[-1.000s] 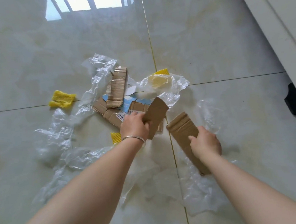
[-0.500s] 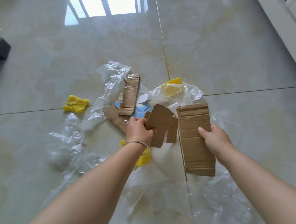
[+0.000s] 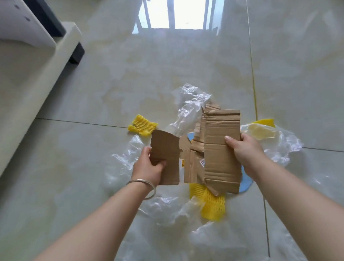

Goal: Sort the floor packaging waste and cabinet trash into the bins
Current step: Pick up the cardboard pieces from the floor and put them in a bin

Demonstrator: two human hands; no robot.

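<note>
Left hand (image 3: 149, 169) is clamped on a small cardboard scrap (image 3: 166, 159), thumb across its lower face, fingers behind its left edge. Right hand (image 3: 245, 155) pinches the right edge of a long corrugated strip (image 3: 222, 151), thumb on the front face, so the strip hangs flat and upright to the left of that grip. Both pieces are lifted clear of the floor (image 3: 87, 156) and held side by side, inner edges near each other, probably so they can be stacked into one hand as a single cardboard load. Between the two grips, lower down, more torn cardboard (image 3: 192, 165) lies with a blue piece (image 3: 246, 181) under it. Yellow foam netting (image 3: 211, 203) sits below the right grip's strip, another yellow foam piece (image 3: 142, 125) lies beyond the left grip, a third sits inside clear plastic film (image 3: 277, 141) right of the right grip. More film spreads underneath and toward the camera. No bins in view, so sorting looks early: cardboard first, film and foam left.
</note>
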